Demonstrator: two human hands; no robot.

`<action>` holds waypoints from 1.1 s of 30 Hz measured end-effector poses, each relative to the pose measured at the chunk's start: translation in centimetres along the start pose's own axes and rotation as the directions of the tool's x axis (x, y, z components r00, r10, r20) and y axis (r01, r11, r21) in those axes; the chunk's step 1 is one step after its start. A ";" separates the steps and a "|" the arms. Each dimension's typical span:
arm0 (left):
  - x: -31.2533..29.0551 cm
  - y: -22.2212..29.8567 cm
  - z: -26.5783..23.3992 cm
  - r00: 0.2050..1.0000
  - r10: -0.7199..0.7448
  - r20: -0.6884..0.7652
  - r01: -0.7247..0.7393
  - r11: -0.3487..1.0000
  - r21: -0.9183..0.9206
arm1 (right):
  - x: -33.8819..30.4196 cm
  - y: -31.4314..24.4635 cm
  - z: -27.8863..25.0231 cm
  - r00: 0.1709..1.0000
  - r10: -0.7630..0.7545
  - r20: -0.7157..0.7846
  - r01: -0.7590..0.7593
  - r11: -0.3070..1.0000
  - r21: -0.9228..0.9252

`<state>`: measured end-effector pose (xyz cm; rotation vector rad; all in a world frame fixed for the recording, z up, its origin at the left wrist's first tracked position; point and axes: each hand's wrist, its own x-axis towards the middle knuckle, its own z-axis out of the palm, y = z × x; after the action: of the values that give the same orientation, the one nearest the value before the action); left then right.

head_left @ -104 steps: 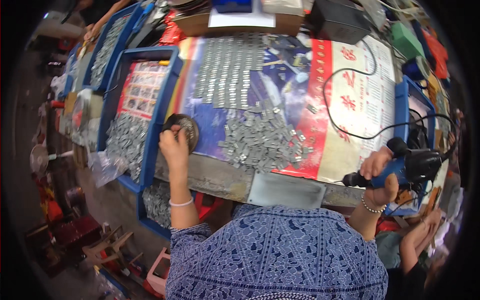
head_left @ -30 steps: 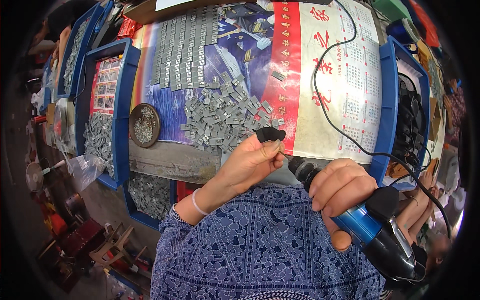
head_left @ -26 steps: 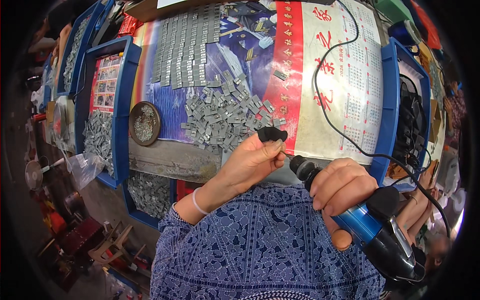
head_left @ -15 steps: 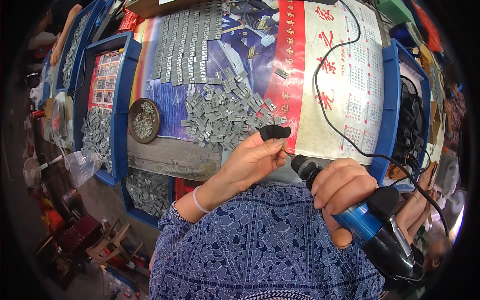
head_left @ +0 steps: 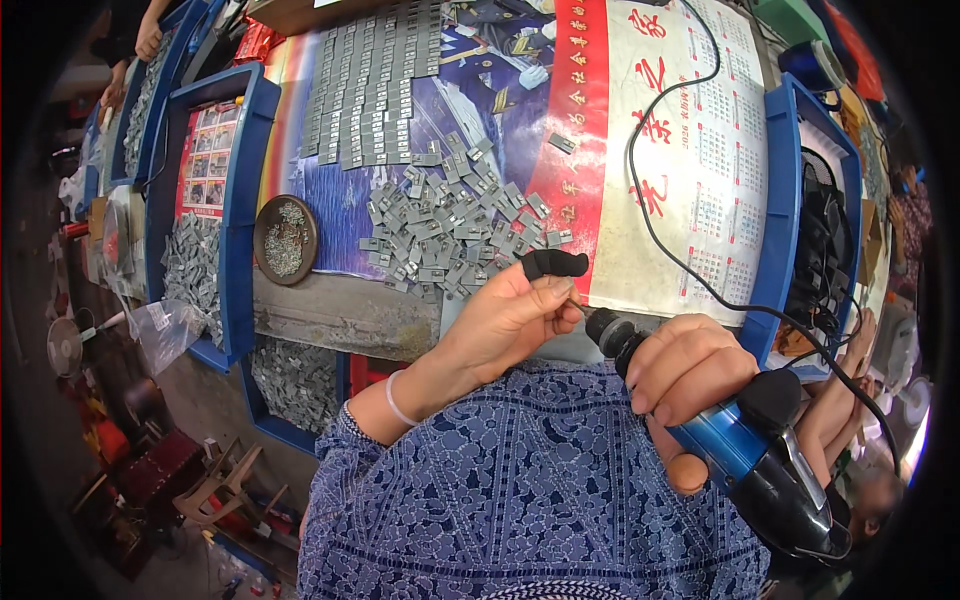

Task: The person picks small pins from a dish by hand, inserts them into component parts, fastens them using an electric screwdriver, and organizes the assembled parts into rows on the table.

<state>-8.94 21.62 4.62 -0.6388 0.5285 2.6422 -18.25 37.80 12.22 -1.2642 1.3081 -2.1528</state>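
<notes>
My right hand (head_left: 692, 368) is wrapped round a blue and black electric screwdriver (head_left: 728, 440), which points up and left. Its thin bit (head_left: 577, 303) reaches the fingertips of my left hand (head_left: 508, 322). Thumb and fingers there are pinched together, and whatever lies between them is hidden. A black cover (head_left: 553, 263) sits on the left index finger. Just beyond is a loose heap of small grey metal pieces (head_left: 445, 225), resembling pencil sharpeners. More grey pieces (head_left: 375, 85) lie in close rows farther back. A round brown dish (head_left: 309, 238) to the left holds tiny metal bits like screws.
Blue bins stand at the left (head_left: 240, 210) and right (head_left: 785, 190); another blue bin (head_left: 262, 415) sits below the table edge. A black cable (head_left: 660, 240) curves over the calendar sheet (head_left: 730, 190). One grey piece (head_left: 562, 144) lies apart. A co-worker's hand (head_left: 148, 40) shows at upper left.
My two hands and the screwdriver stay nearly in place, with only a slight shift to the right. At upper left, the co-worker's hand has come farther into view.
</notes>
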 end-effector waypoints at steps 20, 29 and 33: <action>0.4 0.4 0.3 1.000 -0.006 -0.024 0.007 1.000 0.008 | -0.3 0.4 -0.4 0.998 0.002 -0.060 0.000 1.000 0.031; 4.8 5.1 0.4 0.813 0.557 0.172 -0.295 0.139 0.945 | -0.7 -0.5 -2.4 0.992 -0.060 -0.112 0.056 0.998 -0.036; 9.8 8.6 -0.6 0.645 0.483 0.593 -0.310 -0.544 0.780 | -1.9 -0.2 -3.2 0.990 -0.072 -0.125 0.067 0.997 -0.049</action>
<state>-20.54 16.51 1.54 0.2120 3.1737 1.2586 -19.81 40.89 10.83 -1.2253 1.3886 -2.2975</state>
